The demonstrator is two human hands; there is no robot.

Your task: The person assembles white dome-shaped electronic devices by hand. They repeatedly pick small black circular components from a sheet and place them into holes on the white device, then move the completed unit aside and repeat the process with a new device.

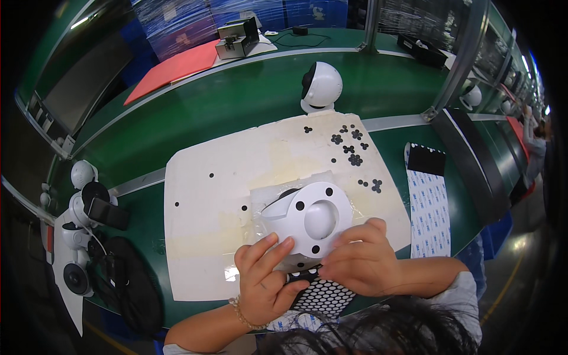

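Observation:
A white rounded camera housing [284, 220] lies tipped over, its ring-shaped base [300, 232] facing up with several black round pads on it. My left hand [266, 281] is at its near left side, index and middle fingers stretched apart by the base, thumb over a black sheet of round stickers [325, 297]. My right hand [362, 260] is at the near right side of the base, fingers bent and pressed together above the sheet's edge. What its fingertips hold, if anything, is hidden. White circles cover much of the sheet.
A bubble-wrap pad [260, 198] lies under the housing on a pale board [207, 248]. Loose black pads [355, 160] are scattered right. Another sticker sheet [430, 207] lies farther right. A white camera [324, 86] stands behind; several more [76, 278] are left, near a black bag [133, 284].

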